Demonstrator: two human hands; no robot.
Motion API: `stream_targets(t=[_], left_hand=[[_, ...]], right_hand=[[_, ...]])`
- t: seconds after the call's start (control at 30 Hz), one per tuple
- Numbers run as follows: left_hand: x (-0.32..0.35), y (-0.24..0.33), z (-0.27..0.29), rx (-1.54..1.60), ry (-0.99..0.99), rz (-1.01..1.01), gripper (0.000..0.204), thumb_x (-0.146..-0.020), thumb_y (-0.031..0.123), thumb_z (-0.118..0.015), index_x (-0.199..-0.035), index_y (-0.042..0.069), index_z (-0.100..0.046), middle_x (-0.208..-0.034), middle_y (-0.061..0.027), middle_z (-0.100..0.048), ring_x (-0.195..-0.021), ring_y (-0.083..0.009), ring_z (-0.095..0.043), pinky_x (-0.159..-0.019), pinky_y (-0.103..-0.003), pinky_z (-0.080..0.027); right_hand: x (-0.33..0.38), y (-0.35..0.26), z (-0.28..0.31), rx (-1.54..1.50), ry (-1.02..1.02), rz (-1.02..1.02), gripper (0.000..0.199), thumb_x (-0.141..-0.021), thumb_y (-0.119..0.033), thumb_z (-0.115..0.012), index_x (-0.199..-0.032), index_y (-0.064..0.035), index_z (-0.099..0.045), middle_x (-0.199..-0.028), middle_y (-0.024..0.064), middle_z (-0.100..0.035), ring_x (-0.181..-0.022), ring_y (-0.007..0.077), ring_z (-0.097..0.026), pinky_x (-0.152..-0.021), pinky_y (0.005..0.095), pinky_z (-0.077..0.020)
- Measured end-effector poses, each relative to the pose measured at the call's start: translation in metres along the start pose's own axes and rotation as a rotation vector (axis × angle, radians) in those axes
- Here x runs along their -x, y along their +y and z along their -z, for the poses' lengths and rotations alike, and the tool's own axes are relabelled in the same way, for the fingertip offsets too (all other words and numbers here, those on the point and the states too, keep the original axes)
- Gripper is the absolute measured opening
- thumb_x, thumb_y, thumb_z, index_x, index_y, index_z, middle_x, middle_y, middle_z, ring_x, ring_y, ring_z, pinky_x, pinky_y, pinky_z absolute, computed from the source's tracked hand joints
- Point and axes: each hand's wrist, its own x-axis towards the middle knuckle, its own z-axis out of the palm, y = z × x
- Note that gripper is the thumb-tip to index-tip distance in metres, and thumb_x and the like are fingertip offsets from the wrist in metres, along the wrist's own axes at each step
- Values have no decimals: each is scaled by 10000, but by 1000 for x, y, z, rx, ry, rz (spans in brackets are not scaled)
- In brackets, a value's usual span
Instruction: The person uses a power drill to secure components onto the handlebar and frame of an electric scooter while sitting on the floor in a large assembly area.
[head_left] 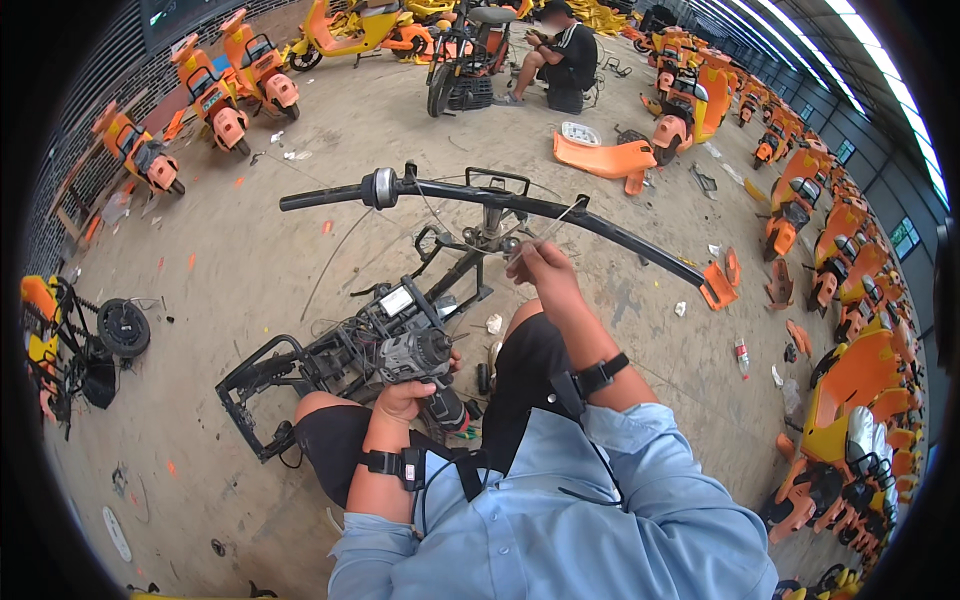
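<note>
My left hand is wrapped round a grey cordless drill, held over the stripped scooter frame with its chuck toward the right. Between my legs and beyond them stretches that black frame, with loose wiring and bare metal parts. Its long black handlebar runs across in front of me, a round silver-and-black part on its left side. Just behind the stem, my right hand is closed in a pinch on a thin pale cable that leads up to the bar.
Orange-and-yellow scooters line the right side, and others stand at the far left. A partly stripped scooter with a black wheel is at the left. Ahead, a person sits by another scooter. Orange panels and scraps litter the floor.
</note>
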Motion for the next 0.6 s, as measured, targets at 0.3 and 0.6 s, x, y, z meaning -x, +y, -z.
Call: stream_targets(t=[0.3, 0.6], left_hand=[[1, -2, -7, -13, -65, 85, 651, -563, 77, -777, -1190, -37, -648, -1215, -189, -649, -1173, -361, -624, -1079, -444, -455], [-1, -2, -14, 70, -80, 79, 591, -572, 67, -762, -1145, -44, -669, -1287, -204, -622, -1216, -384, -602, -1117, -469, -421]], right_hand=[[44, -31, -14, -304, -86, -126, 270, -1063, -268, -523, -1137, -29, -624, -969, 89, -692, -860, 185, -650, -745, 322, -507], [43, -31, -17, -280, -67, -142, 282, -1064, -283, -518, -1140, -32, -622, -956, 73, -689, -845, 173, -642, -734, 316, -499]])
